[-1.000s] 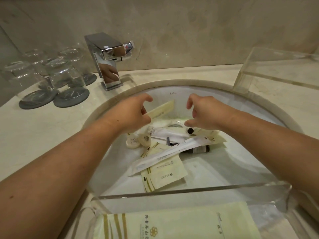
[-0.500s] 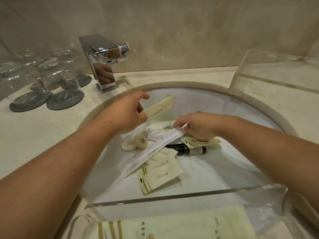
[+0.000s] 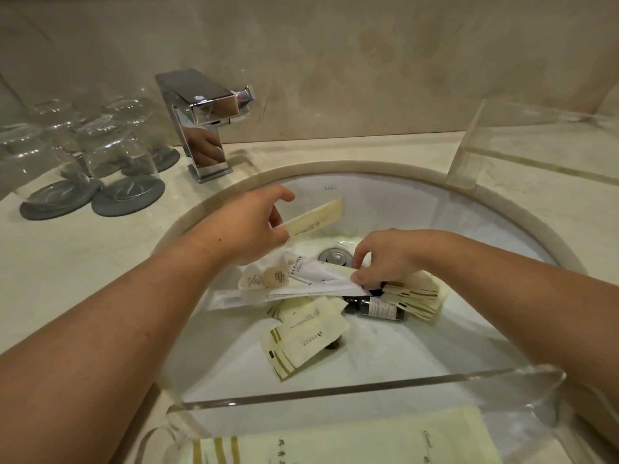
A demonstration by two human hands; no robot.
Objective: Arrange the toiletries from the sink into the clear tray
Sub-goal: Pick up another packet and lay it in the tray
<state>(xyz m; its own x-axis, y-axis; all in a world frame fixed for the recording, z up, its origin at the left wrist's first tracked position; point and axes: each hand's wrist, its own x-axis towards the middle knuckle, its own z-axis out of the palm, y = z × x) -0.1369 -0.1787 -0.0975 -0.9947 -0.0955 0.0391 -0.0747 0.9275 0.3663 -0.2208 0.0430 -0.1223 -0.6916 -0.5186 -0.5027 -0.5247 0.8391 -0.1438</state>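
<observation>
The white sink [image 3: 435, 209] holds several toiletries: cream sachets [image 3: 301, 339], two round caps [image 3: 276, 277], a dark bottle [image 3: 378, 309] and a white tube [image 3: 301, 262]. My left hand [image 3: 248, 226] holds a long cream packet [image 3: 315, 217] above the bowl. My right hand [image 3: 388, 259] pinches one end of a long white packet [image 3: 284, 293], which lies across the pile. The clear tray [image 3: 368, 385] stands at the sink's near edge, with a large cream packet [image 3: 351, 440] in it.
A chrome faucet [image 3: 204, 118] stands behind the sink at the left. Upturned glasses [image 3: 110, 152] on grey coasters fill the left counter. A second clear tray [image 3: 502, 139] sits on the counter at the back right. The drain [image 3: 335, 256] is beside my right hand.
My right hand came down from above the sink and took hold of the long white packet, swinging it flatter across the pile. My left hand keeps holding the cream packet.
</observation>
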